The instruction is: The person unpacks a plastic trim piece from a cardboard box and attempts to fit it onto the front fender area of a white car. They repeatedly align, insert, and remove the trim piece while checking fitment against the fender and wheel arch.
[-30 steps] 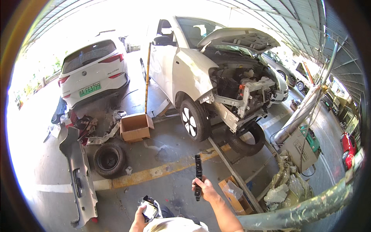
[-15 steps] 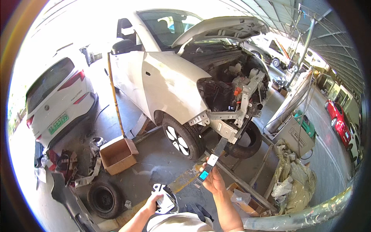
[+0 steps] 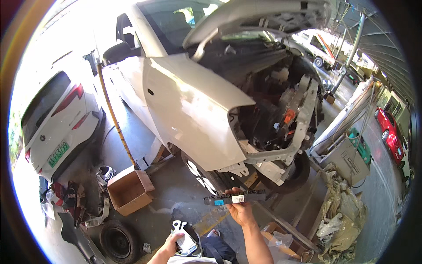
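Observation:
My right hand (image 3: 241, 213) is closed around a long black plastic strip (image 3: 226, 199), held level in front of the car. A blue sticker and a white one show on the strip's near face, and small notches run along its top. Low in the middle, my left hand (image 3: 172, 243) grips a white metal bracket (image 3: 187, 244) that has a looped end; a dark part sits beside it, partly hidden. Beyond the strip stands a white car (image 3: 191, 105), its hood (image 3: 263, 15) raised and its front stripped to a metal frame (image 3: 303, 114).
On the left are an open cardboard box (image 3: 127, 191), a loose tire (image 3: 118, 240) and a yellow-banded pole (image 3: 112, 114) by the car. Another white car (image 3: 61, 125) is parked behind. Plastic sheeting (image 3: 340, 215) lies at right beside a metal floor rail (image 3: 285, 224).
The black strip has turned from pointing away to lying crosswise in my right hand. My view has moved closer to the car. The left hand still grips the bracket.

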Motion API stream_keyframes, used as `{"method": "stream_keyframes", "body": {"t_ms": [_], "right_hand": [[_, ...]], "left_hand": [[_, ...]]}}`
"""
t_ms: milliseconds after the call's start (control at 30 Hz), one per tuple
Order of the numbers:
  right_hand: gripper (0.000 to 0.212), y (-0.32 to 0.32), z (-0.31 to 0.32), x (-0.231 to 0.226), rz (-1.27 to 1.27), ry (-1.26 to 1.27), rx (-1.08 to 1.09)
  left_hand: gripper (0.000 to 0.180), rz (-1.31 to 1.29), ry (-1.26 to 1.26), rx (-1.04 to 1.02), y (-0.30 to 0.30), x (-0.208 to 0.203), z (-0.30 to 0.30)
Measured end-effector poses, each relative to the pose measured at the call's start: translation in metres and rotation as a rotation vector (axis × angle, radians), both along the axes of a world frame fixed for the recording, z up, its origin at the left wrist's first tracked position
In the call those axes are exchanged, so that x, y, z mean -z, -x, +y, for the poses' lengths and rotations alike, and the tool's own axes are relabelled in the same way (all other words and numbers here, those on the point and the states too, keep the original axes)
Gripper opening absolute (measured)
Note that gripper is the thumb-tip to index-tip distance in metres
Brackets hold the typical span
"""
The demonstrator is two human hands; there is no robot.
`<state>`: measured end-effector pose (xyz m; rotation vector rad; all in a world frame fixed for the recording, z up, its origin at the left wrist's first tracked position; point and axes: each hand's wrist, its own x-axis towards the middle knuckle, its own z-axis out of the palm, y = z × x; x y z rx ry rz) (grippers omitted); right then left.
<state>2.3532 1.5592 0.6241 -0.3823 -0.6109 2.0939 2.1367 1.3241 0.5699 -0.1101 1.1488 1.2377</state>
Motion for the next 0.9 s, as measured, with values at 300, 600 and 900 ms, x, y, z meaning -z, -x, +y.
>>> {"method": "stream_keyframes", "body": {"t_ms": [300,600,900], "right_hand": [[0.044,0.021,0.054,0.139,-0.021,-0.358,0.092],[0.046,0.005,0.077,0.216,-0.567,-1.414,0.93],[0.018,-0.011,0.028,0.089,-1.78,-2.153,1.497]], "left_hand": [[0.026,-0.022,-0.203,0.31,0.024,0.166,0.163],[0.034,0.239,-0.978,0.71,0.037,0.269,0.283],[0.023,0.25,-1.049,0.832,0.002,0.211,0.343]]}}
